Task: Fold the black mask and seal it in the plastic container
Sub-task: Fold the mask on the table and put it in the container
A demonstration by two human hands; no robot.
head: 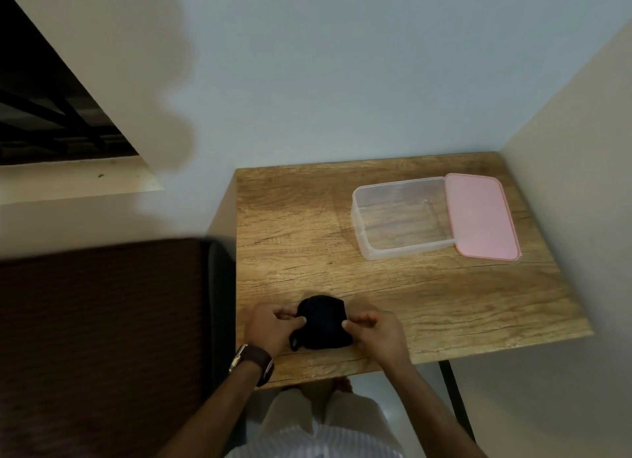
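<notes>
**Black mask: fold step in hand, container waiting open**

Black mask (323, 326) is lying near the front edge of the tabletop (444, 303), pinched from both sides. Left hand (270, 329) is holding the mask's left edge between thumb and fingers; right hand (374, 331) is nipping the right edge the same way. An ear loop is sticking out at the lower left. Mask looks partly bunched, so I'm judging the fold as under way, not finished.

Next move, as I read it: bringing the edges together, flattening, then carrying it back and right to the plastic container (400, 218), which is sitting empty and well apart. Its pink lid (482, 216) is resting off to the right, touching or overlapping the rim, so it needs lifting and pressing on after.

Room: pale walls are closing in behind and to the right; wood-grain tabletop on a dark leg; brown chair back (102, 338) to the left.
</notes>
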